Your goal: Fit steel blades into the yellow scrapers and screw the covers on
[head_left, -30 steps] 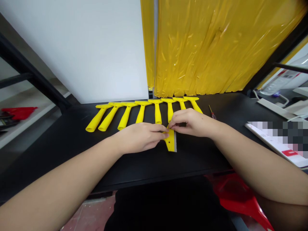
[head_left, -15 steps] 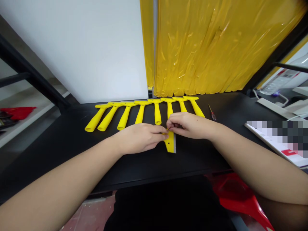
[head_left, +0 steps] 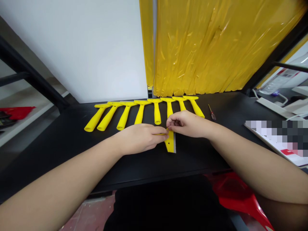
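Note:
A yellow scraper (head_left: 170,144) lies just above the black tabletop, its grey blade edge along the right side of its head and a small dark hole in it. My left hand (head_left: 141,138) is wrapped round its handle, which is mostly hidden under the palm. At the upper part of the head, the fingers of my right hand (head_left: 184,123) are pinched together; anything between them is too small or hidden to make out. Beyond both hands, several yellow scraper handles (head_left: 124,117) lie in an overlapping row.
A small screwdriver (head_left: 212,113) rests on the black table (head_left: 192,160) at the right. Behind the row stand a white panel (head_left: 96,48) and a yellow plastic-wrapped stack (head_left: 204,48). A white box (head_left: 271,142) is at the right edge, and something red (head_left: 238,195) hangs below the table.
My right hand has turned slightly at the wrist, its fingers curling a little higher over the scraper head. My left hand and the scraper have hardly moved.

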Tool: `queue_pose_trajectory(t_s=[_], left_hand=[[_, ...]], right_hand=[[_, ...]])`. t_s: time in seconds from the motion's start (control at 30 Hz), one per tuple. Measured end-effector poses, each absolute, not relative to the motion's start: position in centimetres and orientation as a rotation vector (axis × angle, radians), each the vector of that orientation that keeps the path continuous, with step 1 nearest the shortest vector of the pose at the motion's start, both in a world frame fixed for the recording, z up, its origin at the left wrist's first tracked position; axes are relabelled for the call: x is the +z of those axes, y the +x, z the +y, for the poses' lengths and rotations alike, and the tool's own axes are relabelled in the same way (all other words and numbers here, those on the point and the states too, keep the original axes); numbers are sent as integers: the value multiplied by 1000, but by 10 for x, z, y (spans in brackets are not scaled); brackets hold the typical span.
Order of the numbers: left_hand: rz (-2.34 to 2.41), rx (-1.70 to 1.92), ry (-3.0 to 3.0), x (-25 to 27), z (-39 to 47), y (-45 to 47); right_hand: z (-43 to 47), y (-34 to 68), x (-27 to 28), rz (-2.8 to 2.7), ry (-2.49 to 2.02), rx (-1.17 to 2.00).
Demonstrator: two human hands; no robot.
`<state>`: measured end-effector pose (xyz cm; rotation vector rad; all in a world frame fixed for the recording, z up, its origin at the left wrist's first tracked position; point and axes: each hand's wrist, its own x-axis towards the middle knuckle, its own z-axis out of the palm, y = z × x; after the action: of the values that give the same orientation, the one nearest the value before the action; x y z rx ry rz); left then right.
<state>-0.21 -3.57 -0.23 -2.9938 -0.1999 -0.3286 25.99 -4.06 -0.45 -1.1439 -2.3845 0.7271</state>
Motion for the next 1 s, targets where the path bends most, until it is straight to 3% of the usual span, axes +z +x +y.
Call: queue_pose_trajectory(t_s=[0.37,1.0], left_hand=[[-202,-345,-3033,-3,-35,-3],[-199,-293,-3014,-2,-38,0]], right_hand=[[-39,260,-2,-2455,-1091,688],[-37,261,-3,-2257,-1237,995]])
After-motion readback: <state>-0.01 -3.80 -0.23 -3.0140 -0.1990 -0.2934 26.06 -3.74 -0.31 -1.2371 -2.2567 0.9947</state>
